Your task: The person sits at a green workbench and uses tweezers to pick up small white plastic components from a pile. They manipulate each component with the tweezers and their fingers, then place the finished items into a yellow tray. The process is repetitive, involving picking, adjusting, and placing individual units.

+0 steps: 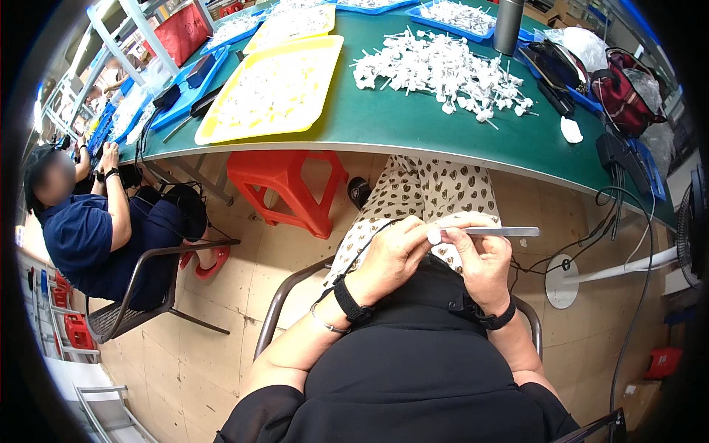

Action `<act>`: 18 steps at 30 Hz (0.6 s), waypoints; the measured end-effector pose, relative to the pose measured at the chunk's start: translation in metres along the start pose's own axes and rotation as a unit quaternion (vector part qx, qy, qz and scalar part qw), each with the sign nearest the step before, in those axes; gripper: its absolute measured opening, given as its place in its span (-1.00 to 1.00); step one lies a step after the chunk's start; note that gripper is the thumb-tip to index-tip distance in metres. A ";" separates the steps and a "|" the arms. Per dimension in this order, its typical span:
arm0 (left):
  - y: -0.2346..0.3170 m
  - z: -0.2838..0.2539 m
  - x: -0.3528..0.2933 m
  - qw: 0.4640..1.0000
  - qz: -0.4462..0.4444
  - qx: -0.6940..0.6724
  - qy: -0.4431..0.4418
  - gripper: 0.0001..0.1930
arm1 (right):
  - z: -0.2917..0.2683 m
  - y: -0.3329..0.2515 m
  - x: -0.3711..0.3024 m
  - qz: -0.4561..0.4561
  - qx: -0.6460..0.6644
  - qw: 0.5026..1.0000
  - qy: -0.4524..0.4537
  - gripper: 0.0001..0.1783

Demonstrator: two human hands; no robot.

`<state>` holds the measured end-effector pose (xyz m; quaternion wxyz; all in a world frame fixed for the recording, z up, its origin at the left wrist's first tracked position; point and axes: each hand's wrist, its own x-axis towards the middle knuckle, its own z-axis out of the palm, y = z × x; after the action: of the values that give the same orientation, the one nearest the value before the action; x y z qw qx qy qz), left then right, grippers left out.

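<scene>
Lying in the left hand (396, 251), a white piece (433, 235) is pinched between fingertips; beside it, a metal tool (502, 231) is clasped in the curled right hand (484, 260). White parts (443, 70) are heaped on the table (399, 133).

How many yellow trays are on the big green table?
2. The front yellow tray lies near the edge of the green table; the back yellow tray is just behind it. Any stacked underneath would be hidden.
</scene>
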<state>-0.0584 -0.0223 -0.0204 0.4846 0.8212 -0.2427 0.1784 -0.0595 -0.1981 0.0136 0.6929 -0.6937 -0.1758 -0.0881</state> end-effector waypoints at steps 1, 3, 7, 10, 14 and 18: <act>0.000 0.000 0.000 1.000 -0.001 -0.002 0.000 -0.93 | 0.000 0.001 0.000 -0.001 -0.003 1.000 -0.001 -0.92; 0.000 0.000 0.000 1.000 -0.001 0.001 0.001 -0.94 | -0.001 0.003 0.000 0.001 -0.005 1.000 -0.003 -0.92; 0.003 -0.002 0.001 1.000 -0.001 0.010 -0.001 -0.94 | -0.001 0.003 0.000 0.001 0.001 1.000 -0.003 -0.91; 0.004 -0.003 0.002 1.000 0.001 0.014 0.001 -0.95 | 0.000 0.002 0.001 -0.003 0.012 1.000 -0.006 -0.91; 0.005 -0.003 0.002 1.000 0.004 0.021 0.002 -0.95 | -0.001 0.002 0.000 0.001 0.007 1.000 -0.008 -0.91; 0.004 -0.002 0.001 1.000 -0.003 0.013 -0.002 -0.95 | 0.000 0.002 0.000 0.002 0.008 1.000 -0.003 -0.92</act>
<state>-0.0597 -0.0220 -0.0162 0.4742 0.8284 -0.2389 0.1783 -0.0586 -0.1981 0.0121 0.6978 -0.6890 -0.1772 -0.0835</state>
